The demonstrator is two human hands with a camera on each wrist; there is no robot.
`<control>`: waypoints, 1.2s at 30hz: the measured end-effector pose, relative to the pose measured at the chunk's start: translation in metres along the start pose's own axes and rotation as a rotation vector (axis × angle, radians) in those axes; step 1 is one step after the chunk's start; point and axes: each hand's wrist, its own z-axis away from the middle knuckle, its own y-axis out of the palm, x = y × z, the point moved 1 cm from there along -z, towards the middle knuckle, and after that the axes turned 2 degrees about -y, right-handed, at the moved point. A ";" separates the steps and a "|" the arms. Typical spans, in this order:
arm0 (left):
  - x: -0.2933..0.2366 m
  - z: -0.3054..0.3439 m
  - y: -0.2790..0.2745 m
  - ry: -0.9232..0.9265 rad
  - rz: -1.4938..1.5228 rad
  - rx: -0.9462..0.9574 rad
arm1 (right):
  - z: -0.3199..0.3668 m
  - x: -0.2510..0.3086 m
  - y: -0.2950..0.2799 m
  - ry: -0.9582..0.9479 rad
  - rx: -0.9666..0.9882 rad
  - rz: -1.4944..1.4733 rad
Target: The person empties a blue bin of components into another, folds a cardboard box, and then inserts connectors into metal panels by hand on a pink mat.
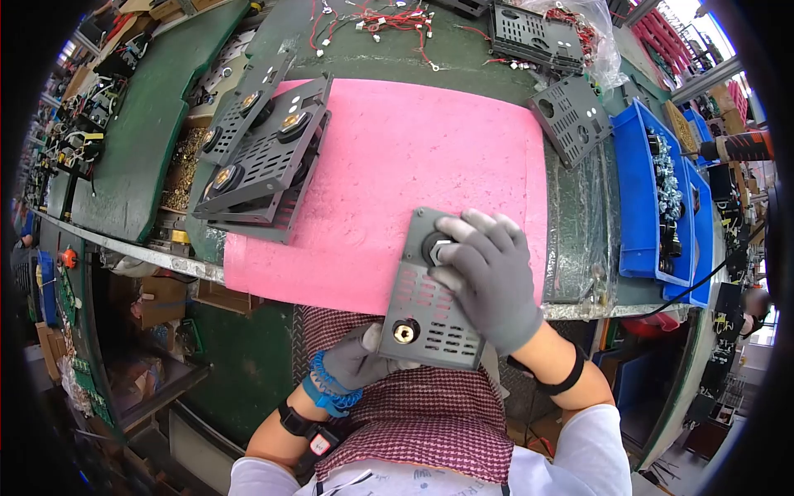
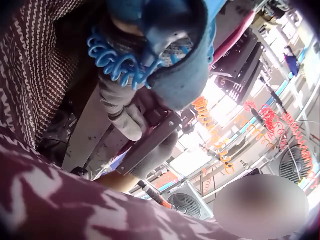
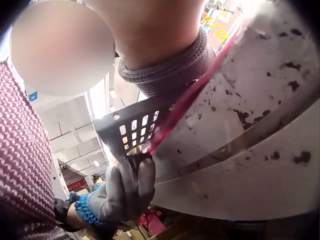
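A dark grey slotted metal panel (image 1: 423, 307) is held over the pink mat's front edge, close above the lap. My left hand (image 1: 351, 360) grips its lower left corner near a black fitting with a brass centre (image 1: 405, 332). In the right wrist view the left fingers (image 3: 146, 177) curl round that fitting's underside. My right hand (image 1: 496, 277) lies over the panel's upper right, thumb and fingers pinching a silvery hex nut (image 1: 438, 251) on the upper round fitting. In the left wrist view the panel (image 2: 150, 142) shows edge-on. Both hands wear grey gloves.
Similar panels with fittings (image 1: 277, 157) are stacked on the left of the pink mat (image 1: 430, 149). Another panel (image 1: 571, 120) lies at the right. Blue bins (image 1: 637, 198) of hardware stand further right, near a power driver (image 1: 736, 147). Red wires (image 1: 376, 25) lie at the back.
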 end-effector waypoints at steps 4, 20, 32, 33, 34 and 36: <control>-0.001 -0.005 0.006 0.011 0.184 0.162 | 0.009 0.005 -0.002 0.062 0.025 -0.095; -0.030 0.004 0.044 -0.026 0.144 -0.033 | 0.007 0.006 -0.009 -0.094 0.018 -0.082; -0.042 0.007 0.047 -0.034 0.022 -0.100 | 0.005 0.016 -0.017 -0.212 0.282 -0.575; -0.041 0.006 0.048 -0.035 0.024 -0.090 | 0.003 0.016 -0.020 -0.246 0.239 -0.567; -0.042 0.006 0.050 -0.012 0.031 -0.084 | 0.002 0.016 -0.023 -0.284 0.196 -0.559; -0.042 0.006 0.052 0.012 0.040 -0.070 | 0.006 0.017 -0.014 -0.386 0.115 -0.481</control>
